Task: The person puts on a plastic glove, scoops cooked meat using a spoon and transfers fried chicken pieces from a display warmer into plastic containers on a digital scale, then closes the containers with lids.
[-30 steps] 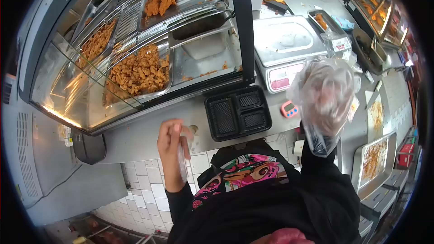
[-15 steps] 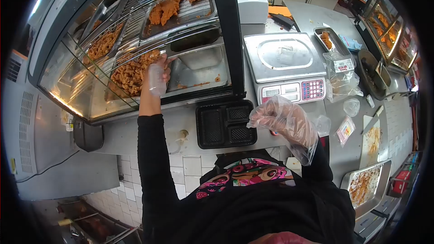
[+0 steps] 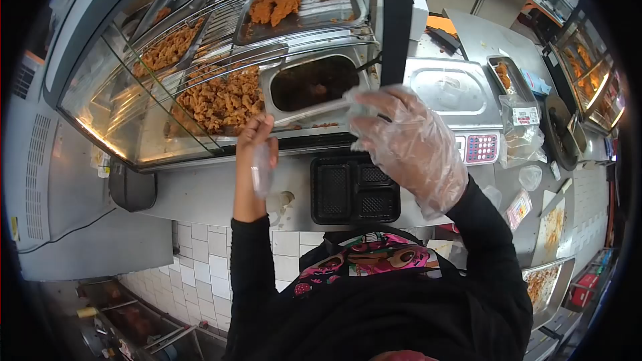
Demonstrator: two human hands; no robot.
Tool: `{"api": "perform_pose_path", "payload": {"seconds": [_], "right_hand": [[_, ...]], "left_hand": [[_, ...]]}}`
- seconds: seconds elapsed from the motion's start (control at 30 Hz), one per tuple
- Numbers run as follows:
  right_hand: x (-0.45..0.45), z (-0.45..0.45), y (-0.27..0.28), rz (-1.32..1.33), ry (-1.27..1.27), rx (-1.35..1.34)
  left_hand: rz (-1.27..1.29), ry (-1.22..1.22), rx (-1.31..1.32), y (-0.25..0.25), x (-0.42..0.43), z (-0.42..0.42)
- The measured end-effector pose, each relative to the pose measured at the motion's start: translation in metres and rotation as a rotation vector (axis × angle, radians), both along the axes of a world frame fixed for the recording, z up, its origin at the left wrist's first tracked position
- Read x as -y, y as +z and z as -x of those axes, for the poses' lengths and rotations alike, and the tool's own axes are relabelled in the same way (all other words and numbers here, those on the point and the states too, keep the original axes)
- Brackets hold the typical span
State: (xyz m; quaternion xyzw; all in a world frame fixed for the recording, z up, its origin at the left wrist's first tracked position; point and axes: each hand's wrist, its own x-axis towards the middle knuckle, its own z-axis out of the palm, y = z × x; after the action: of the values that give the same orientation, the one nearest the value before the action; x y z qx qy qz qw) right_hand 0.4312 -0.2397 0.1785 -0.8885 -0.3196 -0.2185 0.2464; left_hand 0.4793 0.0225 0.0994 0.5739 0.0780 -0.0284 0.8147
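Observation:
A steel pan [image 3: 277, 77] with dark contents sits at the front of the glass-sided display case. My bare left hand [image 3: 257, 135] pinches the near left corner of its rim. A clear, see-through piece [image 3: 263, 172] lies against that wrist; I cannot make out what it is. My right hand [image 3: 409, 140], in a loose clear plastic glove, closes over the near right end of the same rim. Left of the pan is a heap of fried chicken pieces [image 3: 221, 97]. Below the hands, a black compartment tray [image 3: 331, 190] rests on the steel counter.
A wire rack [image 3: 227, 10] in the case carries a tray of larger fried pieces [image 3: 275, 5]. To the right stand a scale [image 3: 483, 149], a plastic bag [image 3: 523, 135] and a small metal pan [image 3: 503, 75]. A crumb-covered tray [image 3: 543, 287] is at lower right.
My right hand has moved up and left from above the counter to the pan's rim. My left hand has come nearer, and the pan's dark contents show more fully. The view has shifted.

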Motion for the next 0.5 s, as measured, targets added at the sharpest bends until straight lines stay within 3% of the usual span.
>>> {"api": "perform_pose_path", "payload": {"seconds": [0.1,0.17,0.23,0.3,0.33,0.5], "right_hand": [[-0.016,-0.025,0.000,0.148,-0.110,0.168],[-0.013,-0.044,-0.013,0.412,-0.111,0.246],[-0.019,-0.052,-0.010,0.494,-0.083,0.290],[-0.022,-0.062,-0.013,0.730,-0.191,0.337],[-0.021,-0.070,-0.016,0.764,-0.165,0.574],[-0.030,-0.084,-0.024,0.926,-0.132,0.452]], "left_hand": [[0.020,0.005,0.063,-0.017,0.001,0.018],[0.004,-0.016,0.063,-0.022,-0.001,0.026],[-0.021,0.017,0.058,-0.018,0.005,0.034],[-0.004,0.012,0.069,-0.021,0.004,0.037],[-0.007,0.012,0.075,-0.023,0.004,0.037],[0.009,0.007,0.068,-0.025,0.005,0.041]]}}
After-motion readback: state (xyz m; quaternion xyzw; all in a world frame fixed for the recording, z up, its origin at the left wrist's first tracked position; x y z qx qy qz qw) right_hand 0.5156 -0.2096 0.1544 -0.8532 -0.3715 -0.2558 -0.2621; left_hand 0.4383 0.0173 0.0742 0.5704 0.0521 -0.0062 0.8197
